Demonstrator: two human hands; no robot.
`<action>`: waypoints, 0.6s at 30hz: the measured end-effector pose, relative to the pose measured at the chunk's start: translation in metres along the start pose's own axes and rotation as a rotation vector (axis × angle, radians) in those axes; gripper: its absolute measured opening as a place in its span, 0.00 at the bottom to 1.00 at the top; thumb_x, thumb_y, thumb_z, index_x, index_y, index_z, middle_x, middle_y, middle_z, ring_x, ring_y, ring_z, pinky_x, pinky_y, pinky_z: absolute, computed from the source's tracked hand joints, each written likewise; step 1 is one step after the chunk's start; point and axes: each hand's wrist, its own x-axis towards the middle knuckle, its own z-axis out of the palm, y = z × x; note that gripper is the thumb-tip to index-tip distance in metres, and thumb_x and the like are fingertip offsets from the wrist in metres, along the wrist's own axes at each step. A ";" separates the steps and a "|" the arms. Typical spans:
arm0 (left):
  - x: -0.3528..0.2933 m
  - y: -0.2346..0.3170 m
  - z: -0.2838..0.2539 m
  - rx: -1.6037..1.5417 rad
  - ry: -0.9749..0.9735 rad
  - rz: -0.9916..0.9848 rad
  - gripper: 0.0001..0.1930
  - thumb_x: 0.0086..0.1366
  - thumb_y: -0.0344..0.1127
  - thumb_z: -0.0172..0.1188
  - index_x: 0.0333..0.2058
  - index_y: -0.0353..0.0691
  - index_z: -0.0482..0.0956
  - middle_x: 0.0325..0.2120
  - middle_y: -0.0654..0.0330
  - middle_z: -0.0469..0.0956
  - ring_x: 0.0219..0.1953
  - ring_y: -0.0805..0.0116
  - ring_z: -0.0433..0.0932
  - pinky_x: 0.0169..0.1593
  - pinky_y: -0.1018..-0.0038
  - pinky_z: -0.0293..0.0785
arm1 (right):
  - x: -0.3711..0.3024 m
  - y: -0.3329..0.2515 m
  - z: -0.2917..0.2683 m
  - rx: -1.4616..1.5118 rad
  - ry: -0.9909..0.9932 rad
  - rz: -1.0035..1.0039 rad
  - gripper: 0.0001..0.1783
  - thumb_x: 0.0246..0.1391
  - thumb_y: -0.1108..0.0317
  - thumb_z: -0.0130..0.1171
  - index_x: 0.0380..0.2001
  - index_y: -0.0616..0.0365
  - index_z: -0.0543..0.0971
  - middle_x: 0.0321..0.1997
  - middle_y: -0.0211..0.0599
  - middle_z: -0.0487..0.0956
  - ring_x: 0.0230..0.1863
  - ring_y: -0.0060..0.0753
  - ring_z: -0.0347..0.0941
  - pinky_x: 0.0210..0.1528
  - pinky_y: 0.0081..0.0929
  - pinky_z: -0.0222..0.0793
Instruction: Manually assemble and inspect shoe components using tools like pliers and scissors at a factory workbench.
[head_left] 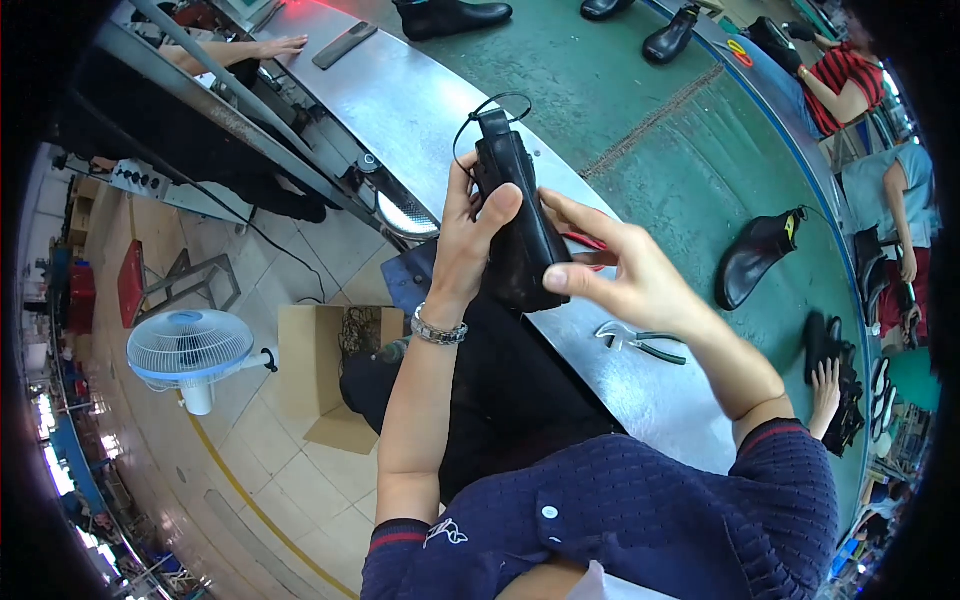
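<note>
A black leather ankle boot (522, 262) is held up in front of me over the metal bench. My left hand (468, 232) wraps round its left side, thumb laid across the leather. From the right, my right hand (632, 268) closes on the boot, with thumb and fingertips against its side. A thin black cord (512, 96) loops out from the boot's upper end. Just behind my right hand shows a red-handled tool (590, 242), mostly hidden, so its kind is unclear. Below that hand, pliers with green and black handles (640, 342) lie on the bench.
The metal bench (425, 105) borders a green conveyor belt (640, 170) carrying several dark boots, one boot (757, 258) at right. A phone-like dark slab (345, 45) lies farther up. At left stand a fan (190, 345) and an open carton (305, 350). Other people work around the belt.
</note>
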 end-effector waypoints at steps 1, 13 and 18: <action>-0.002 0.000 0.001 -0.007 0.013 -0.010 0.32 0.60 0.52 0.66 0.56 0.43 0.62 0.45 0.60 0.72 0.46 0.73 0.72 0.50 0.75 0.71 | 0.006 -0.006 -0.010 0.044 -0.112 0.141 0.45 0.49 0.54 0.70 0.64 0.67 0.63 0.60 0.49 0.72 0.61 0.37 0.68 0.60 0.34 0.66; -0.009 -0.005 0.038 0.014 0.167 0.080 0.23 0.60 0.41 0.66 0.46 0.41 0.63 0.36 0.64 0.70 0.37 0.80 0.69 0.42 0.80 0.71 | 0.020 -0.039 -0.031 -0.521 -0.316 -0.023 0.27 0.52 0.53 0.63 0.24 0.73 0.74 0.14 0.55 0.74 0.20 0.59 0.75 0.29 0.43 0.71; -0.008 -0.011 0.035 0.083 0.275 0.105 0.24 0.62 0.48 0.64 0.46 0.40 0.65 0.36 0.65 0.69 0.36 0.80 0.68 0.42 0.81 0.69 | 0.014 -0.031 -0.010 -0.742 -0.134 -0.159 0.30 0.47 0.48 0.67 0.28 0.70 0.72 0.19 0.57 0.76 0.22 0.59 0.76 0.30 0.43 0.73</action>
